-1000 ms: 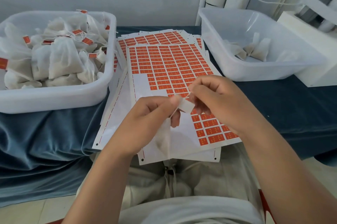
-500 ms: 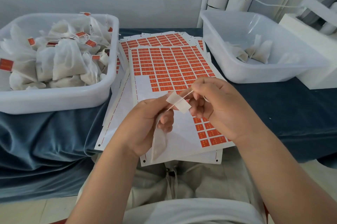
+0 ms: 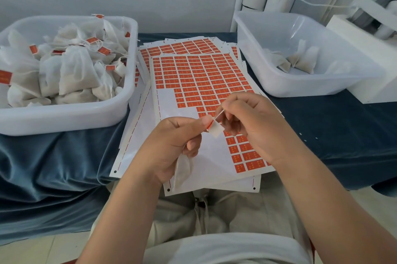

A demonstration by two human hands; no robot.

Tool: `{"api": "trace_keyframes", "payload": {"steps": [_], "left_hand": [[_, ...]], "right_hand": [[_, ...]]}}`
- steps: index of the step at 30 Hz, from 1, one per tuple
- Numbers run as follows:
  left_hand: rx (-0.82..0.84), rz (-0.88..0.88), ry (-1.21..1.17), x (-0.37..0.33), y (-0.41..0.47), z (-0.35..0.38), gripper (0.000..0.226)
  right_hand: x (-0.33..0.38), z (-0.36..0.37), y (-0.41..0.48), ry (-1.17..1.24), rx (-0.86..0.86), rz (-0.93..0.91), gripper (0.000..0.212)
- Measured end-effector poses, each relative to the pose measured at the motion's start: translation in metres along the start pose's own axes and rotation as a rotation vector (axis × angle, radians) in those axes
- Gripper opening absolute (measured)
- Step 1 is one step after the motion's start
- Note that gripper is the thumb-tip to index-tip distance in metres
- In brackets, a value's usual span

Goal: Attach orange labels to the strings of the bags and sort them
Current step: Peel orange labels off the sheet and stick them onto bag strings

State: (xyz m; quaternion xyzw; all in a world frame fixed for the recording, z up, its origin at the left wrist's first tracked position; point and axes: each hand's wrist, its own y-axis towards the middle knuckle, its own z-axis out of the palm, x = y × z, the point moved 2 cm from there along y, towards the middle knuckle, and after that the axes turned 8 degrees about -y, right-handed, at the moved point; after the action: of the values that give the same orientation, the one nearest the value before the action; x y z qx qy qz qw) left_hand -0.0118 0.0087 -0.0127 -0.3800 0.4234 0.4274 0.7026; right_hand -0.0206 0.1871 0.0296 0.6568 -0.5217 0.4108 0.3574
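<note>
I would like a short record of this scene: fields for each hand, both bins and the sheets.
left hand: pinches the label; the bag hangs below it
right hand: pinches the string near the label
left bin: piled with labelled bags
right bin: a few plain bags, no labels visible
label sheets: stacked between the bins

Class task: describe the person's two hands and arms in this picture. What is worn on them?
Both the left hand and right hand are bare: no gloves, rings or watch show. The forearms are uncovered, with no sleeve in view. A white shirt shows at the bottom edge.
</note>
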Motion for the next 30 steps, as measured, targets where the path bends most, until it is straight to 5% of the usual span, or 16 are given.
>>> {"api": "trace_keyframes", "payload": {"steps": [14, 18, 23, 30], "left_hand": [[-0.124, 0.150, 0.237, -0.002, 0.001, 0.002, 0.034], [-0.282, 0.300, 0.287, -0.003, -0.001, 0.003, 0.023], [-0.331, 0.379, 0.323, -0.005, -0.004, 0.004, 0.020], [-0.331, 0.317, 0.288, -0.003, -0.001, 0.003, 0.020]], "right_hand": [[-0.008, 0.007, 0.007, 0.043, -0.024, 0.021, 0.033], [-0.011, 0.015, 0.013, 0.089, 0.080, 0.176, 0.068], [-0.014, 0.020, 0.003, -0.208, 0.079, -0.115, 0.025], [-0.017, 0.021, 0.002, -0.316, -0.033, -0.229, 0.024]]}}
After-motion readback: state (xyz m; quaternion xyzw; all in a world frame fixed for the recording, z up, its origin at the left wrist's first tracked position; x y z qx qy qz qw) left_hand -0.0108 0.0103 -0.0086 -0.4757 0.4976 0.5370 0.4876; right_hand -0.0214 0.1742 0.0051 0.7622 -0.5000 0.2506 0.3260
